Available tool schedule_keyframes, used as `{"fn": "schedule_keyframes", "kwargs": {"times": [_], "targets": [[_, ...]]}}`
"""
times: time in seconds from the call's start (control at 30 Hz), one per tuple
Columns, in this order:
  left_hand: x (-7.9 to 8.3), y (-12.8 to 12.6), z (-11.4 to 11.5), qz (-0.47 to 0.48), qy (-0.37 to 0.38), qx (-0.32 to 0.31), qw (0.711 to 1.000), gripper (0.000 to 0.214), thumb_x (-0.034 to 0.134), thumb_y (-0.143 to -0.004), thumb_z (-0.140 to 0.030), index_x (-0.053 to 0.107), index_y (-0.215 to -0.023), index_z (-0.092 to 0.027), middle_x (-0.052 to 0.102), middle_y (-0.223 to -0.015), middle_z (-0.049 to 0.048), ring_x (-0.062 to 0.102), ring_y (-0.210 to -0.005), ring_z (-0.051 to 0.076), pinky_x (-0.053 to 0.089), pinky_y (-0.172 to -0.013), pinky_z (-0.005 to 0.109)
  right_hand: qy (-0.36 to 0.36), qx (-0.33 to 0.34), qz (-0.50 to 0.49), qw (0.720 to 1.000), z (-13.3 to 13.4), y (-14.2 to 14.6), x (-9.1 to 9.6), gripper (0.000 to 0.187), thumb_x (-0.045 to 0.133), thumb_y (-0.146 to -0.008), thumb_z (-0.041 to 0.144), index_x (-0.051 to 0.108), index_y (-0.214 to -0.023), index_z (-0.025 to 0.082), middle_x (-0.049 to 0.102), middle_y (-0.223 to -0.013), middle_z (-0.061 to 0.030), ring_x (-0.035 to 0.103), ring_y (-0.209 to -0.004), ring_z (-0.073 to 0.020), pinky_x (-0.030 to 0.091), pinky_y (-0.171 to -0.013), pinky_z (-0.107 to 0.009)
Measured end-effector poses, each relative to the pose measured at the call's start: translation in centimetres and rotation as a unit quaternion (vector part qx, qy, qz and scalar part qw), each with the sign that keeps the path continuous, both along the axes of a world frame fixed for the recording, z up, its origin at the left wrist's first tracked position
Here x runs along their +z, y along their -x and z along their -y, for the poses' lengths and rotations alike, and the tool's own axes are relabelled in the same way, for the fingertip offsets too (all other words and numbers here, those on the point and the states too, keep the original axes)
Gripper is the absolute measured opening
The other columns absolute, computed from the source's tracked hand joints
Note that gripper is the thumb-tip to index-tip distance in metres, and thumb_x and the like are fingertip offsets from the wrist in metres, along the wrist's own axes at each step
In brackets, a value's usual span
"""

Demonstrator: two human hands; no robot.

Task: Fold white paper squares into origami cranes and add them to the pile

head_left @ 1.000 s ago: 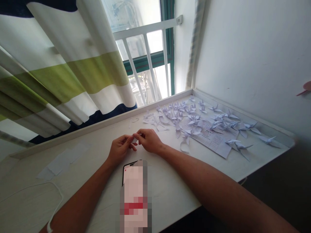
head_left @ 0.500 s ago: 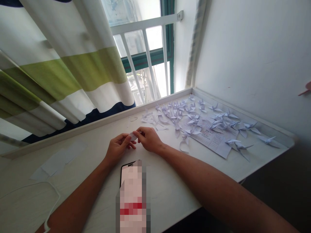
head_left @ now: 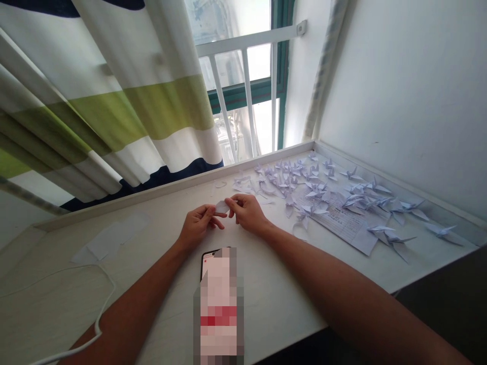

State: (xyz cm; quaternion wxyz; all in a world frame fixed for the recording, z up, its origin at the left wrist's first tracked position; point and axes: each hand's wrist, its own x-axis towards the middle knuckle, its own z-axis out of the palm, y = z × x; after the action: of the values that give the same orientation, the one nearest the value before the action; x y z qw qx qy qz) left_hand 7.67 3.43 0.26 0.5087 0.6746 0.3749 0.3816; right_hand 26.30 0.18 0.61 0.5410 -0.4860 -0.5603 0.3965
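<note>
Between my two hands is a small piece of folded white paper (head_left: 221,207), raised a little over the white table (head_left: 167,304). My left hand (head_left: 198,223) pinches its left side between thumb and finger. The right side is pinched by my right hand (head_left: 246,210), whose fingers partly cover it. Its exact folds are too small to make out. Many folded paper cranes (head_left: 314,190) lie to the right of my hands, some on a printed sheet (head_left: 353,230). Below my hands a phone (head_left: 218,314) lies face up, its screen blurred out.
Flat white paper pieces (head_left: 110,241) lie on the left of the table. A white cable (head_left: 110,284) runs along the left, by my forearm. A low raised rim (head_left: 171,187) borders the table's back, below a striped curtain (head_left: 167,111) and a white window railing (head_left: 247,96).
The view has swung slightly left, so everything sits further right. More of the folded paper shows between my hands, which are slightly further apart. Both keep hold of it.
</note>
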Motion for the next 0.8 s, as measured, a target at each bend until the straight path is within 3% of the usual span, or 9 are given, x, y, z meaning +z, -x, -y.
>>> {"fn": "schedule_keyframes", "kwargs": {"times": [0.33,0.43,0.57,0.8], "targets": [[-0.3,0.2,-0.2,0.069,0.015,0.046,0.996,0.046,0.057,-0.096,-0.057,0.066,-0.11,-0.014,0.08,-0.094,0.012,0.073,-0.061,0.019,0.05,-0.058,0.03,-0.011,-0.029,-0.026,0.999,-0.3,-0.4,0.0,0.035,0.062,-0.094,0.047,0.073,-0.087,0.015,0.063,-0.054,0.0014,0.045,-0.037,-0.0069,0.036,-0.038,-0.02],[-0.4,0.3,-0.4,0.066,0.012,0.049,0.997,0.051,0.056,-0.095,-0.06,0.065,-0.114,-0.014,0.079,-0.095,0.0125,0.072,-0.062,0.019,0.051,-0.057,0.029,-0.022,-0.023,-0.039,0.999,-0.2,-0.4,0.1,0.035,0.066,-0.092,0.049,0.076,-0.096,0.015,0.073,-0.072,-0.0036,0.052,-0.041,-0.0075,0.04,-0.037,-0.02],[-0.4,0.2,-0.7,0.083,0.03,0.057,0.994,0.054,0.067,-0.088,-0.06,0.062,-0.119,-0.016,0.078,-0.106,0.0135,0.076,-0.071,0.021,0.052,-0.057,0.028,-0.013,0.035,-0.042,0.998,0.1,-0.1,0.3,0.035,0.071,-0.088,0.041,0.073,-0.113,0.017,0.076,-0.099,-0.0096,0.071,-0.063,-0.0149,0.045,-0.037,-0.019],[-0.2,0.0,-1.1,0.134,0.062,0.07,0.987,0.065,0.087,-0.073,-0.042,0.059,-0.125,-0.017,0.077,-0.091,0.0052,0.074,-0.072,0.019,0.05,-0.056,0.024,0.001,0.07,-0.005,0.998,0.6,0.6,0.3,0.021,0.07,-0.088,0.035,0.062,-0.1,0.019,0.072,-0.095,-0.0039,0.07,-0.057,-0.0129,0.046,-0.037,-0.017]]}}
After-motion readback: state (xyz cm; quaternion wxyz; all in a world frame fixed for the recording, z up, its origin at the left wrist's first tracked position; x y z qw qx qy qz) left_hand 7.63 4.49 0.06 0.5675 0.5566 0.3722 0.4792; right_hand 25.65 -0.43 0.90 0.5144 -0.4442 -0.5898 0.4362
